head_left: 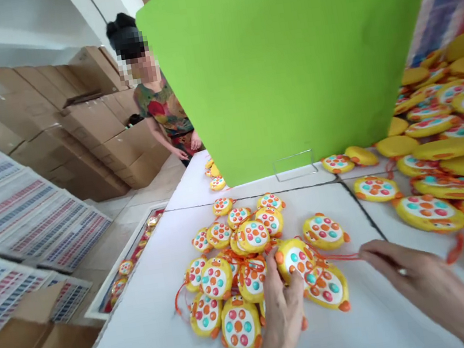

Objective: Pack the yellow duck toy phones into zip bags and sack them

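Observation:
My left hand (pixel 283 309) grips a yellow duck-shaped toy (pixel 296 260) with a white belly and coloured dots, at the right side of a loose pile. From this toy a red cord (pixel 338 256) stretches right to my right hand (pixel 413 275), whose fingers are pinched on its end. More such toys (pixel 240 325) lie face up around my left hand, some overlapping. One separate toy (pixel 324 230) rests just above the cord, and another (pixel 327 287) lies partly beneath the held one.
A green board (pixel 285 61) stands upright across the white table (pixel 152 337), beside a wire holder (pixel 294 166). A large heap of toys (pixel 446 148) fills the right side. Behind the board's left edge stands a person (pixel 165 111). Cardboard boxes (pixel 98 124) and a tray (pixel 98 304) are at left.

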Demonstrator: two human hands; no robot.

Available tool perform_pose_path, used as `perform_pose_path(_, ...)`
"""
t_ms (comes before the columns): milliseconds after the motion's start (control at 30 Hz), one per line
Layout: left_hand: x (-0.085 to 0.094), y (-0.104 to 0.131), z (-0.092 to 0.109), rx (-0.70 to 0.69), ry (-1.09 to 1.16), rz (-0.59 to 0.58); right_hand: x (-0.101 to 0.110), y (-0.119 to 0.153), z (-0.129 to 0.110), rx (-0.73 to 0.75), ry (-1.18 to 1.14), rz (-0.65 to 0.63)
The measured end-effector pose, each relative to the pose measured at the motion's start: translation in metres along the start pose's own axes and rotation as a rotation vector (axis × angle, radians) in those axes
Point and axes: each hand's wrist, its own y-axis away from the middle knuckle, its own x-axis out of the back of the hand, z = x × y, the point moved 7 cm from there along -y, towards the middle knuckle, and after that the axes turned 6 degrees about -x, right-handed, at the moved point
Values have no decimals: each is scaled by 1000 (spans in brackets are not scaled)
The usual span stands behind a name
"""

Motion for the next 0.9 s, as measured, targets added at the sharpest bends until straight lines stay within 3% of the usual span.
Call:
perform_pose_path(67,6,3,-4,20,-4,33,3,2,4,-32,-63,39)
perform_pose_path(200,1,18,-13,144,92,25,-22,10,-28,-3,-286,-196)
perform_pose_path(333,-2,31,12,-31,-23,-15,-44,11,-57,1,-295,-331)
perform_pose_path(400,5,33,21,-94,-49,41,-53,12,-52,-30,-275,-415)
perform_pose_path(467,15,33,20,-75,-16,123,-56,14,-38,-66,-249,-445)
perform_pose_path(567,20,31,8,13,129,175,-41,16,-15,-127,-256,-257)
perform_pose_path(633,12,31,2,47,299,155,-33,22,-10,-157,-323,-148)
perform_pose_path(667,5,33,1,57,391,137,-34,25,-12,-158,-376,-154)
perform_pose_path(800,-20,46,7,49,560,63,-57,43,-41,-164,-655,-390)
perform_pose_path(900,-26,57,13,28,489,26,-60,52,-48,-278,-750,-397)
